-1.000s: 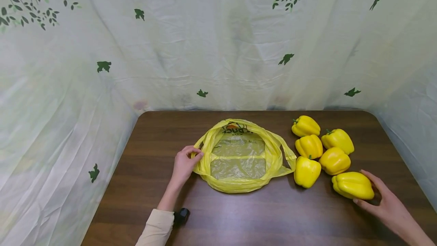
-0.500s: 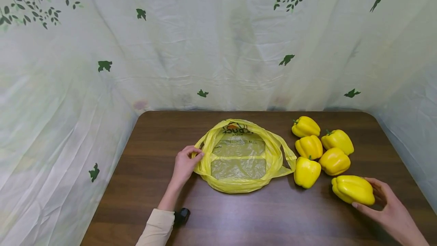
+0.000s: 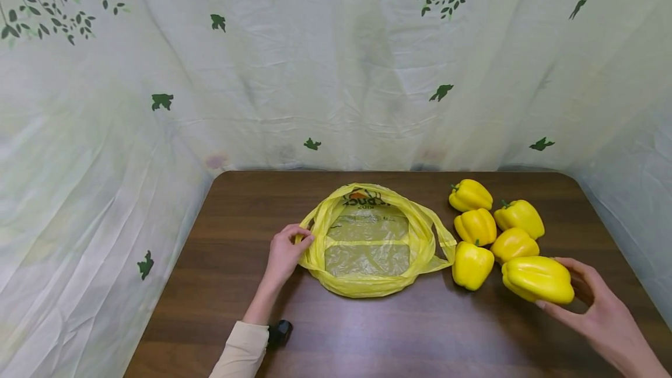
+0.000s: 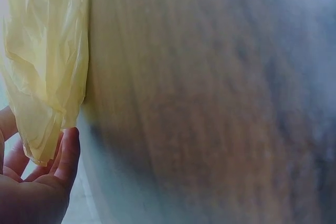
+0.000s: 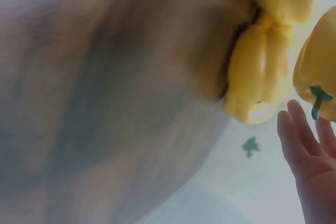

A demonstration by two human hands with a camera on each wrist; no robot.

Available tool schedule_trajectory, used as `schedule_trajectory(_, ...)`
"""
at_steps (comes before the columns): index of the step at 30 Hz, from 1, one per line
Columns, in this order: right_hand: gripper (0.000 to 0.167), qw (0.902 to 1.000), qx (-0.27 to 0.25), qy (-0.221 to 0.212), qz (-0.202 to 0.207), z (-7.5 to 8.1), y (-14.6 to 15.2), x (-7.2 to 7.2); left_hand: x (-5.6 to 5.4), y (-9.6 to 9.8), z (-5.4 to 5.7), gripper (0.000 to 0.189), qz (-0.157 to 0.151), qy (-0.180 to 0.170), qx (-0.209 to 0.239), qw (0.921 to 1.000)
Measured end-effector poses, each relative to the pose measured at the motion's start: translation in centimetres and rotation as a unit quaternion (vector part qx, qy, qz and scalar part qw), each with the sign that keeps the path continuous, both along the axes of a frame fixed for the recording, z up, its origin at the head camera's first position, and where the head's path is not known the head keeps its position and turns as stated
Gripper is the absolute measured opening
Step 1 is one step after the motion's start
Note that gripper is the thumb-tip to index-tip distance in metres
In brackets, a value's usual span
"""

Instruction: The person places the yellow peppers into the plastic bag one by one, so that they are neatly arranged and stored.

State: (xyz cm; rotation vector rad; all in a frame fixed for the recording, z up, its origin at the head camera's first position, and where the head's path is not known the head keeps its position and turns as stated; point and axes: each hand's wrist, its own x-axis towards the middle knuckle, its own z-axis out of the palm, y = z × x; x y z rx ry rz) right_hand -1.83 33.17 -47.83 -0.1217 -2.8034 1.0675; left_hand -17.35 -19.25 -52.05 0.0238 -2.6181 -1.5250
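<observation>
A yellow plastic bag [image 3: 367,287] lies spread on the table with its mouth wide and its printed inner side showing. My left hand [image 3: 283,252] pinches the bag's left edge between thumb and fingers; the left wrist view shows the crinkled plastic [image 4: 50,61] hanging down into that hand [image 4: 39,182]. At the right, my right hand [image 3: 598,308] grips a yellow bell pepper [image 3: 538,279] by its right end, raised over the table. In the right wrist view the pepper [image 5: 320,61], its green stem showing, is partly cut off by the frame edge above the fingers [image 5: 294,140].
Several more yellow bell peppers [image 3: 475,226] sit grouped between the bag and my right hand, one [image 3: 472,265] right at the bag's right handle [image 3: 443,241]. The dark wooden table [image 3: 399,337] ends at a pale leaf-printed curtain [image 3: 336,74] behind.
My right hand has lifted the bell pepper off the table and brought it slightly up and to the left. The left hand and the bag have stayed in place.
</observation>
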Motion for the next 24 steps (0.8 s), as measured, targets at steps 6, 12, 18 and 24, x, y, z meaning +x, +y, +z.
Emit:
schedule_trajectory(6,0.087,0.9994,0.004,0.018,0.029,1.4,-1.1,-1.0,0.0,0.0,-0.2,0.009,-0.001,0.004,-0.001,1.0000)
schedule_trajectory(12,0.085,0.9955,-0.004,0.060,0.073,2.0,-2.1,-2.3,-0.1,0.0,-0.3,0.007,-0.002,0.018,-0.003,0.9998)
schedule_trajectory(18,0.084,0.9886,-0.021,0.090,0.119,2.2,-3.1,-3.6,0.0,0.1,-0.4,0.005,0.001,0.036,-0.008,0.9993)
schedule_trajectory(24,0.083,0.9870,-0.021,0.087,0.133,2.4,-4.5,-4.8,0.0,0.1,-0.4,0.006,-0.001,0.029,-0.004,0.9996)
